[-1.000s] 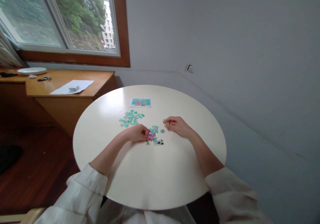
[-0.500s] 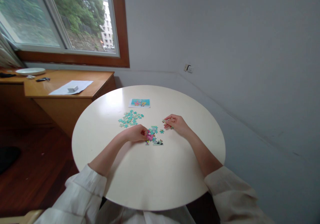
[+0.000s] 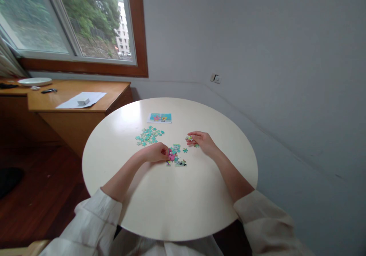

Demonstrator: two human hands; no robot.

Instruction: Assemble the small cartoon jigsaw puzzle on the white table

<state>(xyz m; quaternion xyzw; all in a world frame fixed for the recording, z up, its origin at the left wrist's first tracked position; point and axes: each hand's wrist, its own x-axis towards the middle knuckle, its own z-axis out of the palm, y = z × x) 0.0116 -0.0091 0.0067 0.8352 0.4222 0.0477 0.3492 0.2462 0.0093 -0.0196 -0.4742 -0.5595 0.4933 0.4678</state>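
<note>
A partly joined jigsaw puzzle (image 3: 177, 149) lies on the round table, with a pink cartoon figure on its left side. My left hand (image 3: 156, 152) is closed in a pinch on a pink puzzle piece (image 3: 171, 156) at that left edge; its fingertips hide part of the piece. To the upper right, my right hand (image 3: 202, 141) holds a yellowish-green puzzle piece (image 3: 189, 138) between thumb and fingers. Under this hand a green piece (image 3: 196, 146) shows in part. One loose green piece (image 3: 185, 150) lies between the joined part and my right hand.
A heap of loose turquoise puzzle pieces (image 3: 149, 135) lies beyond my left hand. Behind it is a picture card (image 3: 159, 118). The round white table (image 3: 160, 206) stands near a wooden desk (image 3: 120, 90) bearing paper (image 3: 97, 96), a small white box (image 3: 83, 101) and a white plate (image 3: 34, 81).
The piece in my right hand has turned, so more of its printed yellowish-green face shows. My left hand stays nearly still at the puzzle's edge.
</note>
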